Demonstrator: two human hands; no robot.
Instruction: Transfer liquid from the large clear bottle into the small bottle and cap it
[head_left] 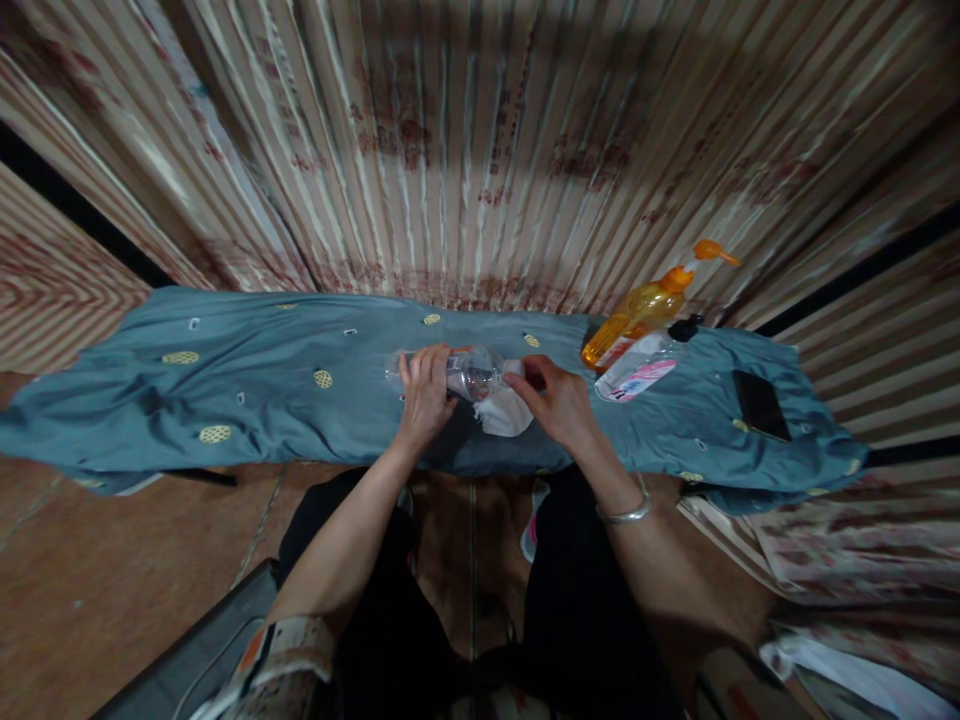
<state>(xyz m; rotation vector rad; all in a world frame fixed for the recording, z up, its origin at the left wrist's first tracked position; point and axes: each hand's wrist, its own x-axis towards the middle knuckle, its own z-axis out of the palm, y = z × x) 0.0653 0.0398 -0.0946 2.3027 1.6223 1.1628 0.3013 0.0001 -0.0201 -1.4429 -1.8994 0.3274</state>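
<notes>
A clear plastic bottle [478,368] lies on its side above the cloth-covered table, its neck end toward the right. My left hand [426,390] is wrapped round the bottle's body from above. At the neck end, my right hand [553,395] pinches a white cloth or tissue [504,412] with thumb and fingers. Part of the white piece covers the neck and the rest hangs in a crumpled bunch below it. Whether a cap sits under it is hidden.
Right of my hands stand an orange pump bottle [634,318] and a clear bottle with a black top [641,368]. A dark phone [761,404] lies farther right. A blue-green cloth [262,390] covers the narrow table; a striped curtain [465,150] hangs behind.
</notes>
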